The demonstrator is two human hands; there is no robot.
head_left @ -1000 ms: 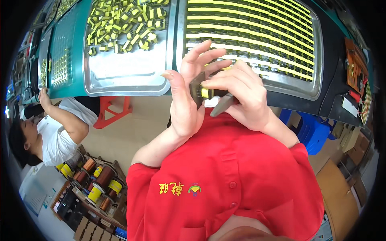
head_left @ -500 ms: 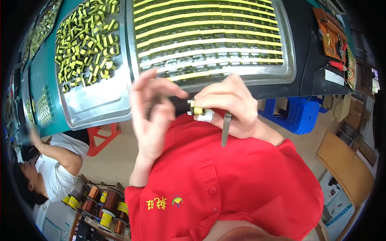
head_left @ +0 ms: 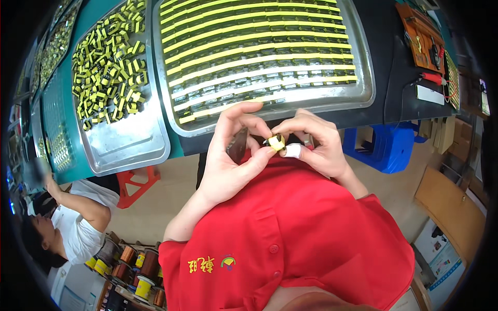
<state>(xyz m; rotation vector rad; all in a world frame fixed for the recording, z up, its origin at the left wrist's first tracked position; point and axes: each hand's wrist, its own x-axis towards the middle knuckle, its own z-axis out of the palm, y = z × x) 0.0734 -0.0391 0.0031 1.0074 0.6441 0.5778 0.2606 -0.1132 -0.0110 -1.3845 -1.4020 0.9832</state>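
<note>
In front of my chest, a small transformer [head_left: 277, 142] with a yellow-wrapped body and dark ends sits between both hands. My left hand [head_left: 228, 160] is closed, thumb and forefinger pinching its left end. A dark, flat piece [head_left: 238, 145] rests inside that hand's curled fingers; its kind is unclear. My right hand [head_left: 324, 145] pinches the transformer's right side, and its thumb wears a white wrap [head_left: 293, 150]. Part of a grey metal strip [head_left: 309, 140] shows among the right fingers. Beyond the hands, a metal tray [head_left: 207, 127] carries rows of similar yellow-and-black transformers.
A second metal tray [head_left: 132, 150] at left holds a loose heap of transformers. At right lie an orange-brown tool tray [head_left: 415, 31] and a red-handled tool [head_left: 431, 79]. A blue stool [head_left: 381, 150] stands below the table edge. Another person [head_left: 78, 223] works at far left.
My left hand has moved right and down to meet the transformer, now pinched by both hands. The grey strip in my right hand has swung mostly out of sight. The view has shifted slightly.
</note>
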